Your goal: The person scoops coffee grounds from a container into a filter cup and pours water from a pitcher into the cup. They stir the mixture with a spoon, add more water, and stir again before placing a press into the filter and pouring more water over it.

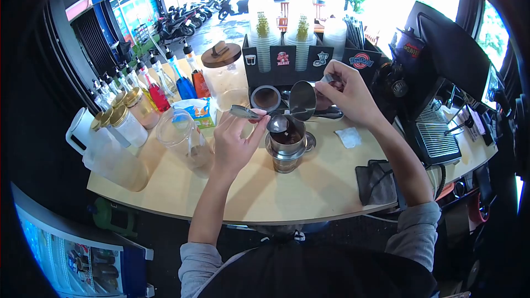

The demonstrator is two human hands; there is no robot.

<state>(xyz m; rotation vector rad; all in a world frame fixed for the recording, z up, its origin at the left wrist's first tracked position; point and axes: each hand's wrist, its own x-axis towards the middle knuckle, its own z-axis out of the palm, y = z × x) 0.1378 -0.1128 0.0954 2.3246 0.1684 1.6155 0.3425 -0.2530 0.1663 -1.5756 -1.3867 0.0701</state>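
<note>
My left hand (236,139) pinches a metal spoon (277,124), its bowl just over the mouth of a metal coffee filter (287,142). Dark coffee grounds show inside this filter, which stands upright on a metal cup (285,164). My right hand (348,91) is closed around the handle of a small metal pitcher (303,101). The pitcher is tilted towards the filter, close above the spoon; whether anything pours from it I cannot make out. Behind the spoon sits a round container with brown contents (265,99).
Left of my hand stand a clear plastic jar (185,143), a frosted jug (118,160) and several syrup bottles (185,80). A wooden-lidded jar (223,74) and a black cup holder (282,62) are behind. A dark cloth (376,184) and an espresso machine (439,127) lie right.
</note>
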